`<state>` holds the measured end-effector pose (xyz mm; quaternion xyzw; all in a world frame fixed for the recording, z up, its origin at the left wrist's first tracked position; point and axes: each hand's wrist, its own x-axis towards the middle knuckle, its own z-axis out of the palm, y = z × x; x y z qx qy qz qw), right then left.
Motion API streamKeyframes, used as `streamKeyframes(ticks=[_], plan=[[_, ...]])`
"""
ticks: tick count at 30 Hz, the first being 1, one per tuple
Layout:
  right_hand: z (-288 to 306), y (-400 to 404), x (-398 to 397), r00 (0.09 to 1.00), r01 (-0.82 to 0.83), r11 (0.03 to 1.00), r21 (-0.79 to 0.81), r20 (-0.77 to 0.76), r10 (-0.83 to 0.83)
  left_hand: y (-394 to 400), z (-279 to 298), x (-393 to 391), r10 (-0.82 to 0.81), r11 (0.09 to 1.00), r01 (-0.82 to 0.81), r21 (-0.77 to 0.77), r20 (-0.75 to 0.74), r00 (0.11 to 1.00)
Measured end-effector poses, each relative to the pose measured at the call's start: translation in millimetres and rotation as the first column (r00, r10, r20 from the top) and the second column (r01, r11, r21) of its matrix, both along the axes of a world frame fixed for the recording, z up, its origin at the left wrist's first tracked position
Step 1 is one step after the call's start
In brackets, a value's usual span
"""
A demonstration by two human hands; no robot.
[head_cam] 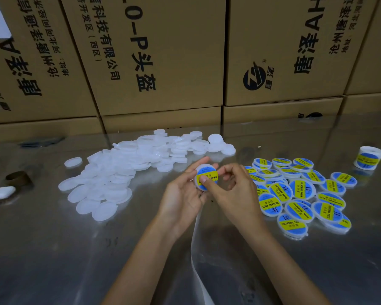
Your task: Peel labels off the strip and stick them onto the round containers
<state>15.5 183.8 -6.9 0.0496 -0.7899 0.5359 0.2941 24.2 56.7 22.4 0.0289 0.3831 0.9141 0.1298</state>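
A round white plastic container (206,177) with a blue-and-yellow label is sitting upright in the left hand (183,194), whose fingers are curling around its rim above the shiny grey worktop (53,249). The right hand (233,186) is pressing its thumb on the label. A white backing strip (196,249) is hanging below. Unlabelled white containers (123,168) are lying left, labelled ones (299,192) right.

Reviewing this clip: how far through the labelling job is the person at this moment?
Done: a labelled pile of round containers lies on the right of the metal table. In hand: the left hand holds one container while the right hand thumb presses its blue-yellow label. Left: a larger unlabelled white pile, so well under half seems done. The label roll stands far right.
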Motion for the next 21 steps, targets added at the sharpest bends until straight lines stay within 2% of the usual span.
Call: streamKeyframes(ticks=[4,8,11,21], plan=[[-2.7,-1.1,2.3,0.999,0.022,1.000,0.022,0.039,-0.022,-1.1,0.8,1.0,-0.015,0.998,0.014,0.063,0.022,1.000],[-7.4,-7.3,5.9,0.995,0.074,0.983,0.169,0.058,-0.085,3.4,0.3,3.0,-0.038,0.991,0.037,0.129,0.010,0.999],[-7.6,-6.4,5.1,0.992,0.125,0.960,0.249,-0.005,-0.127,4.1,0.5,4.3,-0.052,0.991,0.054,0.123,-0.014,0.999],[-7.6,0.3,2.1,0.989,0.149,0.958,0.246,-0.059,-0.139,6.2,1.1,5.4,-0.028,0.995,0.016,-0.101,-0.114,0.993]])
